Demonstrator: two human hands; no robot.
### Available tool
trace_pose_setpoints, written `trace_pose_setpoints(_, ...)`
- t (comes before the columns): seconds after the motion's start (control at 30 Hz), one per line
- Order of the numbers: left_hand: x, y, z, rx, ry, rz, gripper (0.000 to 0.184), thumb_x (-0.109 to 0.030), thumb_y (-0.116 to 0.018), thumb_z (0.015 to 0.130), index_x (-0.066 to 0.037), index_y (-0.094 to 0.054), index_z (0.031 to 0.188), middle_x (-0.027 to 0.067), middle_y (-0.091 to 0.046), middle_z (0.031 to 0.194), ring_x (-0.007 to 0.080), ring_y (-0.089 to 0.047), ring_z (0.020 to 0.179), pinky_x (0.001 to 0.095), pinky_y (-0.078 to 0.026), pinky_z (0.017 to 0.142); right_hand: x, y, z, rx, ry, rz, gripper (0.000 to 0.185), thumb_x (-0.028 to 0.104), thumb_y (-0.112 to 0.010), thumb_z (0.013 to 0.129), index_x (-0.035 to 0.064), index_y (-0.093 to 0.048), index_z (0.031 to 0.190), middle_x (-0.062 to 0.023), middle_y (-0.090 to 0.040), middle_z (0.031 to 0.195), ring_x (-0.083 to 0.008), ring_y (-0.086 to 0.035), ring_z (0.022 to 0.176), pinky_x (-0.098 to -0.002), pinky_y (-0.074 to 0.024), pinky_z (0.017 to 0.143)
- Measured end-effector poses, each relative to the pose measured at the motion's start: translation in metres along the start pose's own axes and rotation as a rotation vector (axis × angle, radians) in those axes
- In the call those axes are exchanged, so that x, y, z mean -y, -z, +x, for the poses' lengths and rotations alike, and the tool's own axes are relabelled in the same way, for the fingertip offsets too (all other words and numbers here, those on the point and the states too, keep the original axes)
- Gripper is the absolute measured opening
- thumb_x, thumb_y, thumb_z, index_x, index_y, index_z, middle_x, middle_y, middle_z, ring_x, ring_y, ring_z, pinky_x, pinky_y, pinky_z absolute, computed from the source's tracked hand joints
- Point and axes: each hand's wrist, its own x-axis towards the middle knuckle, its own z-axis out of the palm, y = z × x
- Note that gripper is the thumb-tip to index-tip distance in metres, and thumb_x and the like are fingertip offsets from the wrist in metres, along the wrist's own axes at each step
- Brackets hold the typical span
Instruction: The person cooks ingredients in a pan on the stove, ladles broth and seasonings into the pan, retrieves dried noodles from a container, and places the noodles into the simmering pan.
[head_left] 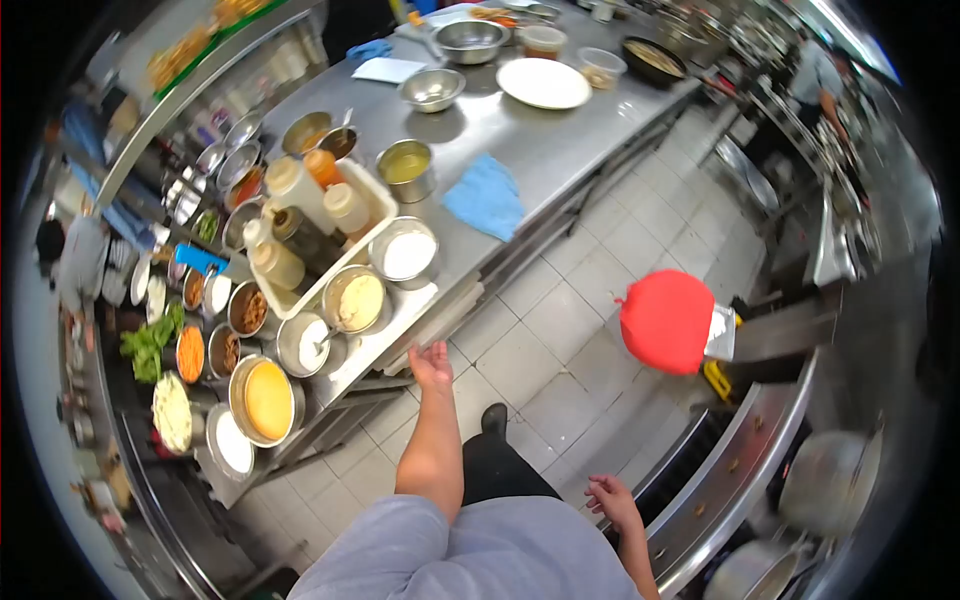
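Note:
My left hand (432,366) is at the edge of the steel counter (560,150), palm partly up, fingers slightly apart, holding nothing visible. Nearest to it are a metal pot of pale yellow mash (358,302) and a bowl of white cream with a spoon (303,343). Lower right, my right hand (612,500) hangs over the floor beside the stove front (735,480), its fingers apart and empty. A white tray (388,208) of squeeze bottles stands behind the pots. A blue cloth (485,197) lies near the counter edge.
A red round cover (668,322) juts over the tiled floor (545,400) at right. Metal bowls (470,42), a white plate (544,83) and a black pan (654,60) sit farther back. One person (815,75) stands at upper right, another (85,260) at far left.

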Motion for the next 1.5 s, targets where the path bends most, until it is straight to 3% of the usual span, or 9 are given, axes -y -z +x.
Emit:
trace_pose_setpoints(0.07, 0.010, 0.006, -0.002, 0.042, -0.076, -0.017, 0.068, -0.038, -0.070, 0.087, 0.001, -0.038, 0.132, 0.0153, -0.048, 0.125, 0.0255, -0.058, 0.105, 0.0439, -0.050, 0.098, 0.039, 0.001, 0.028, 0.051, 0.030, -0.130, 0.031, 0.021, -0.061, 0.094, 0.0034, -0.058, 0.120, -0.0057, -0.065, 0.090, -0.0127, -0.062, 0.067, -0.0262, -0.0503, 0.058)
trace_pose_setpoints(0.2, 0.017, 0.013, -0.002, 0.061, -0.104, -0.039, 0.040, -0.044, -0.070, 0.086, -0.009, -0.052, 0.096, 0.0011, -0.055, 0.077, 0.0130, -0.058, 0.069, 0.0323, -0.051, 0.068, 0.130, -0.025, 0.086, 0.007, 0.529, -0.715, 0.037, 0.017, -0.066, 0.089, 0.0025, -0.058, 0.121, -0.0058, -0.066, 0.095, -0.0162, -0.064, 0.084, -0.0323, -0.0526, 0.072)
trace_pose_setpoints(0.47, 0.027, 0.063, -0.084, -0.149, -0.108, 0.090, 0.038, -0.042, -0.068, 0.089, -0.009, -0.051, 0.097, 0.0018, -0.051, 0.075, 0.0122, -0.052, 0.062, 0.0282, -0.046, 0.053, 0.279, -0.194, 0.197, 0.252, 1.326, -1.440, 0.057, 0.026, -0.060, 0.090, 0.0156, -0.042, 0.144, -0.0092, -0.029, 0.155, -0.0391, -0.024, 0.142, -0.0556, -0.0274, 0.111)
trace_pose_setpoints(0.77, 0.074, 0.147, -0.172, -0.241, -0.202, -0.006, 0.033, -0.020, -0.060, 0.092, -0.009, -0.048, 0.121, 0.0056, -0.059, 0.093, 0.0155, -0.056, 0.066, 0.0289, -0.048, 0.053, 0.257, -0.238, 0.270, 0.198, 1.437, -1.695, 0.060, 0.037, -0.052, 0.095, 0.0259, -0.031, 0.150, -0.0086, -0.023, 0.157, -0.0415, -0.016, 0.145, -0.0583, -0.0212, 0.114)
trace_pose_setpoints(0.93, 0.100, 0.179, -0.205, -0.272, -0.151, -0.055, 0.039, -0.017, -0.059, 0.093, -0.014, -0.045, 0.130, 0.0072, -0.059, 0.114, 0.0208, -0.062, 0.094, 0.0333, -0.054, 0.069, 0.276, -0.266, 0.280, 0.172, 1.395, -1.696, 0.047, 0.037, -0.050, 0.095, 0.0191, -0.048, 0.139, -0.0114, -0.045, 0.141, -0.0386, -0.036, 0.133, -0.0576, -0.0294, 0.108)
trace_pose_setpoints(1.2, 0.085, 0.146, -0.179, -0.206, -0.142, -0.010, 0.038, -0.027, -0.063, 0.094, -0.016, -0.048, 0.126, 0.0033, -0.060, 0.110, 0.0181, -0.060, 0.093, 0.0345, -0.051, 0.080, 0.287, -0.297, 0.308, 0.267, 1.110, -1.626, 0.036, 0.030, -0.059, 0.090, 0.0033, -0.059, 0.115, -0.0208, -0.059, 0.117, -0.0432, -0.052, 0.109, -0.0503, -0.0420, 0.091)
trace_pose_setpoints(1.33, 0.087, 0.149, -0.186, -0.098, -0.105, -0.067, 0.042, -0.028, -0.063, 0.095, -0.016, -0.043, 0.129, 0.0055, -0.056, 0.120, 0.0218, -0.060, 0.101, 0.0391, -0.051, 0.085, 0.237, -0.253, 0.252, 0.129, 1.535, -1.178, 0.074, 0.017, -0.073, 0.079, -0.0015, -0.038, 0.141, -0.0301, -0.045, 0.137, -0.0462, -0.039, 0.130, -0.0482, -0.0314, 0.110)
trace_pose_setpoints(1.47, 0.078, 0.193, -0.190, -0.063, -0.083, -0.204, 0.044, -0.028, -0.061, 0.096, -0.013, -0.037, 0.131, 0.0084, -0.049, 0.128, 0.0280, -0.057, 0.109, 0.0452, -0.051, 0.091, 0.146, -0.201, 0.268, 0.205, 0.413, -0.701, 0.073, 0.018, -0.073, 0.083, -0.0061, -0.035, 0.141, -0.0263, -0.050, 0.133, -0.0384, -0.051, 0.123, -0.0474, -0.0436, 0.102)
trace_pose_setpoints(1.5, 0.070, 0.194, -0.194, -0.061, -0.081, -0.202, 0.044, -0.028, -0.061, 0.096, -0.013, -0.037, 0.131, 0.0084, -0.049, 0.128, 0.0280, -0.057, 0.109, 0.0452, -0.051, 0.091, 0.144, -0.200, 0.271, 0.202, 0.413, -0.699, 0.073, 0.018, -0.073, 0.083, -0.0061, -0.035, 0.141, -0.0263, -0.050, 0.133, -0.0384, -0.051, 0.123, -0.0474, -0.0436, 0.102)
